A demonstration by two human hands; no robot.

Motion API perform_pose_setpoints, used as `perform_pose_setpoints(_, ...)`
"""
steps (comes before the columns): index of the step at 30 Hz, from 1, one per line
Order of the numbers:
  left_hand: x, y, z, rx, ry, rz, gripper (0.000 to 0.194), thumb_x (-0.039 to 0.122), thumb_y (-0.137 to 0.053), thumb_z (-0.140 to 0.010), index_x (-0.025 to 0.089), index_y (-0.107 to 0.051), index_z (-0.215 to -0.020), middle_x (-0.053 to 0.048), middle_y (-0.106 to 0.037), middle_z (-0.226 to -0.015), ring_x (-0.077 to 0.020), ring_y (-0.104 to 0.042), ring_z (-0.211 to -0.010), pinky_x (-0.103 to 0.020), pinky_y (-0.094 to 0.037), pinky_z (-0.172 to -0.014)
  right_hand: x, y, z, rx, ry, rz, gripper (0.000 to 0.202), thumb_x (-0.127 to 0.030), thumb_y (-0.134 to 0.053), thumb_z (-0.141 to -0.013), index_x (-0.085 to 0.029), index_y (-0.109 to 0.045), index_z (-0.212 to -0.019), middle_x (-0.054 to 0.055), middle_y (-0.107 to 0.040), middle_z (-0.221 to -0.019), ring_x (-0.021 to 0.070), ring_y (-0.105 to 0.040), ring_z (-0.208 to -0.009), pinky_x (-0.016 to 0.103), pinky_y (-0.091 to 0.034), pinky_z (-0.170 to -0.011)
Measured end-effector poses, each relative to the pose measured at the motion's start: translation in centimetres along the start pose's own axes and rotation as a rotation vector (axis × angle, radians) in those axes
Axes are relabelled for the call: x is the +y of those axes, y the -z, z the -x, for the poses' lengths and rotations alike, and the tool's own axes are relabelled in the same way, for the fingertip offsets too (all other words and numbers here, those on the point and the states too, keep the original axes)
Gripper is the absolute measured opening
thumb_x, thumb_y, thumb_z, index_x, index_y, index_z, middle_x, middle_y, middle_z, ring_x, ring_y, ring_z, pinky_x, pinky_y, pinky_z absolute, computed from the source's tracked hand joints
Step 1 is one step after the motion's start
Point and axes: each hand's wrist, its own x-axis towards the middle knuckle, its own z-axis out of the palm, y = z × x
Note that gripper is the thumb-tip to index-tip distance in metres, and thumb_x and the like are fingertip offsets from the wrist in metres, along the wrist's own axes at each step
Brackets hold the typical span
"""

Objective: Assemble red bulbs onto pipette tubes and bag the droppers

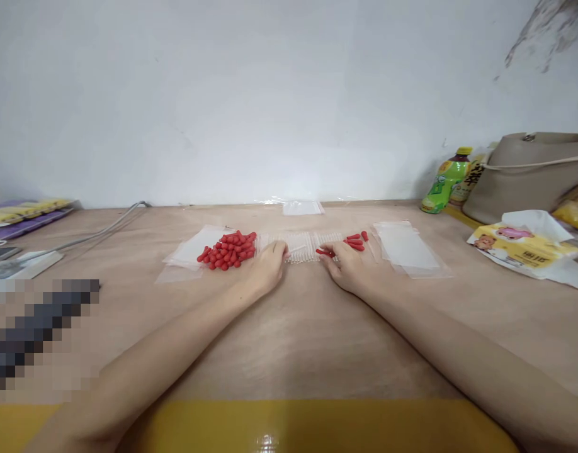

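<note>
Between my hands lies a row of thin clear tubes [302, 249], side by side on the table. My left hand [269, 263] rests at the left end of the row, fingers closed together; what they pinch, if anything, is too small to make out. At the right end, my right hand [346, 265] is closed on a small red rubber bulb [323, 252] with its thumb and fingers. A heap of red rubber bulbs [228, 250] sits just left of my left hand. Several more red bulbs [356, 241] lie beyond my right hand.
Clear plastic bags [408, 246] lie on the right, others [187, 255] under the heap, and one [302, 207] by the wall. A green bottle [447, 180], a grey-brown bag [525, 176] and a tissue pack [522, 245] stand right. A cable [100, 231] runs at left.
</note>
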Motion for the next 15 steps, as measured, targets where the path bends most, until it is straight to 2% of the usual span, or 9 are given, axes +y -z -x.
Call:
perform_pose_setpoints(3, -0.9, -0.3, 1.9, 0.087, -0.117, 0.094, 0.02, 0.018, -0.035, -0.088, 0.015, -0.051, -0.099, -0.007, -0.059, -0.089, -0.0174, -0.055, -0.079, -0.03, -0.045, -0.07, 0.1, -0.4, 0.1, -0.041, 0.096, -0.065, 0.022, -0.021, -0.044, -0.082, -0.017, -0.057, -0.099, 0.008, -0.062, -0.089, 0.0176, -0.057, -0.08, 0.031, -0.045, -0.072)
perform_pose_setpoints(6, -1.3, -0.5, 2.4, 0.115, -0.195, 0.157, 0.022, 0.016, -0.036, -0.088, 0.017, -0.052, -0.104, -0.006, -0.059, -0.094, -0.0159, -0.056, -0.082, -0.028, -0.046, -0.073, -0.8, 0.1, 0.1, -0.076, 0.141, -0.085, 0.021, -0.022, -0.043, -0.084, -0.02, -0.06, -0.095, 0.006, -0.062, -0.085, 0.0158, -0.058, -0.075, 0.029, -0.047, -0.068)
perform_pose_setpoints(11, -0.8, -0.5, 2.1, 0.085, -0.216, 0.206, 0.021, 0.018, -0.036, -0.089, 0.017, -0.055, -0.098, -0.005, -0.058, -0.089, -0.0148, -0.056, -0.08, -0.027, -0.047, -0.071, -2.9, 1.9, 0.1, -0.109, 0.165, -0.085, 0.018, -0.021, -0.045, -0.084, -0.021, -0.061, -0.091, 0.006, -0.064, -0.085, 0.0153, -0.058, -0.071, 0.026, -0.047, -0.064)
perform_pose_setpoints(15, -0.8, -0.7, 2.1, 0.086, -0.215, 0.209, 0.021, 0.018, -0.037, -0.089, 0.017, -0.055, -0.099, -0.006, -0.06, -0.092, -0.0155, -0.056, -0.083, -0.028, -0.047, -0.073, -2.8, 1.3, 0.2, -0.108, 0.185, -0.158, 0.02, -0.022, -0.042, -0.085, -0.021, -0.06, -0.095, 0.006, -0.063, -0.088, 0.0145, -0.059, -0.075, 0.025, -0.047, -0.066)
